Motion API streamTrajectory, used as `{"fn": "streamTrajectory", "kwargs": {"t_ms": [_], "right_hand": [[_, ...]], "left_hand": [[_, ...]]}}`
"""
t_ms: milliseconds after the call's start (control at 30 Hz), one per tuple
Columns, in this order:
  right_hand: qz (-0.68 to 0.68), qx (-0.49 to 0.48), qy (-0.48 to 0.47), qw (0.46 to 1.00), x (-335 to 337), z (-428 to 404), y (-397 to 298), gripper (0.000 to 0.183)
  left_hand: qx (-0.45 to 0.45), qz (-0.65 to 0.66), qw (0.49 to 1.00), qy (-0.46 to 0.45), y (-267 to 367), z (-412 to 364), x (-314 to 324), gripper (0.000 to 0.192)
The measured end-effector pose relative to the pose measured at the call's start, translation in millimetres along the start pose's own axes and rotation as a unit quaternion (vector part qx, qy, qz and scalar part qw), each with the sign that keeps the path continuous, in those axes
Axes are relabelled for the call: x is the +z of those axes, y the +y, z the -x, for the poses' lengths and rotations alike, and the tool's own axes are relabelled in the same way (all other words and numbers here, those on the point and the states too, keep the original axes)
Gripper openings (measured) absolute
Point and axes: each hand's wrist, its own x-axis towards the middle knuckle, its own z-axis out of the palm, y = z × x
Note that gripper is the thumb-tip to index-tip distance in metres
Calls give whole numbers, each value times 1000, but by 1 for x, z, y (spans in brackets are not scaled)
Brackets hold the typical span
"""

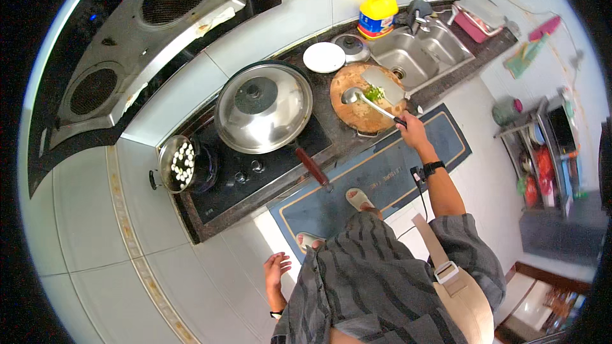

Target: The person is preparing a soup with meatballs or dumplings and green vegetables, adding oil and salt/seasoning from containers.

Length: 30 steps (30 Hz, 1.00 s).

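Observation:
My right hand [413, 131] grips the black end of a metal ladle [376, 106], whose bowl hangs over or rests on a round wooden cutting board [345, 112]; I cannot tell which. Beside the ladle, chopped green herbs [374, 93] lie on the board against the broad blade of a cleaver [385, 84]. My left hand [276, 270] hangs empty at my side with its fingers apart, away from the counter. To the left of the board, a large wok under a domed metal lid [282, 119] sits on the gas hob [229, 186], its red-brown handle [311, 166] pointing towards me.
At the hob's left end stands a pot [165, 165] with several white round pieces. A white plate [324, 57], a lidded pan [351, 47], a yellow jug [377, 12] and a steel sink [404, 55] line the back. The range hood [129, 52] overhangs the left.

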Motion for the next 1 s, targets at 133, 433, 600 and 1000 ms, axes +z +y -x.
{"fn": "streamTrajectory", "kwargs": {"t_ms": [133,433,600,1000], "right_hand": [[14,-87,-70,994,7,-80,55,25],[6,-86,-131,988,31,-222,120,29],[95,-177,-61,978,53,-248,106,28],[-192,-454,73,867,-58,-165,-115,29]], "left_hand": [[-50,4,998,44,-15,29,57,35],[-25,61,988,141,-14,81,160,32],[6,44,976,215,8,111,177,34],[238,238,786,519,-4,299,225,19]]}}
